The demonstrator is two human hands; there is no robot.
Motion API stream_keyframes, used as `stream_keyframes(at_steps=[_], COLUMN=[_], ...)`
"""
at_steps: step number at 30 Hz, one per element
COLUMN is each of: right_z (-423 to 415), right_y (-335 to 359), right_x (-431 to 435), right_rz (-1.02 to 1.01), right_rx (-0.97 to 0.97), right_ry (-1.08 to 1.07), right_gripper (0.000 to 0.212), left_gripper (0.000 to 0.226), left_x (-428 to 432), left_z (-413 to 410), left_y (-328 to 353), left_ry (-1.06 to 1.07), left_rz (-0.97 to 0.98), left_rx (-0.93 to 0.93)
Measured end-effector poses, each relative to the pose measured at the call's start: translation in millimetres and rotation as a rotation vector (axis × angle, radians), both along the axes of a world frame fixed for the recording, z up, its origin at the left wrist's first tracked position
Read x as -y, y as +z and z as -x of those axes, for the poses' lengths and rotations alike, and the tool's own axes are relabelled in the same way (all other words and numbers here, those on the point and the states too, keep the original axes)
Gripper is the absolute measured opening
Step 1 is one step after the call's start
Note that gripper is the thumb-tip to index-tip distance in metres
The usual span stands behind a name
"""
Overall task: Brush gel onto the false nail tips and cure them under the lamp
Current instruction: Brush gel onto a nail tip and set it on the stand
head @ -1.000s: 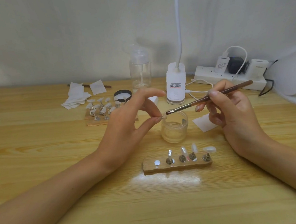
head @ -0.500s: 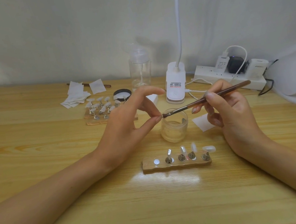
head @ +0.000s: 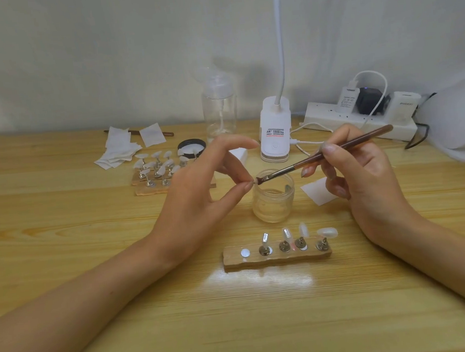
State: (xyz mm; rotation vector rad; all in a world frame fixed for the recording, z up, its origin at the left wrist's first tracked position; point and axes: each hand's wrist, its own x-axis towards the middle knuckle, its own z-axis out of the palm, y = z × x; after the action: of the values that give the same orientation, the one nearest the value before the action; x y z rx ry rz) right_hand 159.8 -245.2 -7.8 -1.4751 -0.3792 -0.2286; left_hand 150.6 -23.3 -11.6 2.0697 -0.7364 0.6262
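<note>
Pale wood fills my feed: the tabletop point(head: 93, 274) with both forearms reaching in. The left hand point(head: 199, 196) is closed in a pinch, thumb and one fingertip clamped on a small false nail tip point(head: 252, 183) that barely shows between them, while its index finger arches up clear. The right hand point(head: 368, 179) grips a brown-handled brush point(head: 323, 154) like a pen, handle slanting up and away past its knuckles. I see the bristle end meeting the pinched tip just off the left fingertips.

Directly beneath that meeting point, between the two hands, stands an open glass jar point(head: 273, 197). Nearer to me than both wrists lies a wooden holder strip point(head: 277, 256) with four metal stands; three carry nail tips point(head: 327, 232). A square of white paper point(head: 315, 192) lies just under the right fingers. Beyond the left hand sit a second holder point(head: 155, 180) crowded with tips, folded wipes point(head: 118, 154), a black lid point(head: 191, 147) and a clear pump bottle point(head: 220, 111). Beyond the right hand are a white clip light point(head: 274, 132) and a power strip point(head: 333, 118), and well off to its outer side a white domed lamp point(head: 459, 122).
</note>
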Motion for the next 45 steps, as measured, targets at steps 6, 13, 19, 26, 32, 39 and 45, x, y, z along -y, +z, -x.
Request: stream_keyframes(at_steps=[6,13,19,26,32,39,45], right_z=[-1.7,-2.8,-5.4,-1.2,4.1,0.2,1.9], right_y=[-2.1,1.3,4.1,8.0,6.8,8.4,6.3], right_x=[0.9,9.1,17.4,19.1,18.2,23.4,24.5], right_rz=[0.017,-0.091,-0.152,-0.119,0.091,0.027,-0.156], right_rx=[-0.017,-0.01,-0.011,0.143,0.371,0.327,0.209], right_ry=[-0.034,-0.15,-0.182,-0.026,0.04,-0.003,-0.055], right_gripper=[0.014,0.02,0.017,0.01,0.005,0.019,0.02], left_gripper=[0.047,0.049,0.048,0.047,0.05,0.053,0.064], left_x=[-0.1,-0.1,0.0,0.0,-0.3,-0.6,-9.8], left_z=[0.5,0.9,1.3,1.5,2.2,3.2,5.8], left_y=[0.9,1.3,1.1,0.7,0.4,-0.8,34.5], left_ry=[-0.005,-0.002,0.0,0.001,-0.006,-0.01,-0.081], left_rz=[0.006,-0.001,0.002,0.004,-0.005,0.003,0.285], left_rx=[-0.002,0.003,-0.002,-0.017,-0.011,-0.042,-0.198])
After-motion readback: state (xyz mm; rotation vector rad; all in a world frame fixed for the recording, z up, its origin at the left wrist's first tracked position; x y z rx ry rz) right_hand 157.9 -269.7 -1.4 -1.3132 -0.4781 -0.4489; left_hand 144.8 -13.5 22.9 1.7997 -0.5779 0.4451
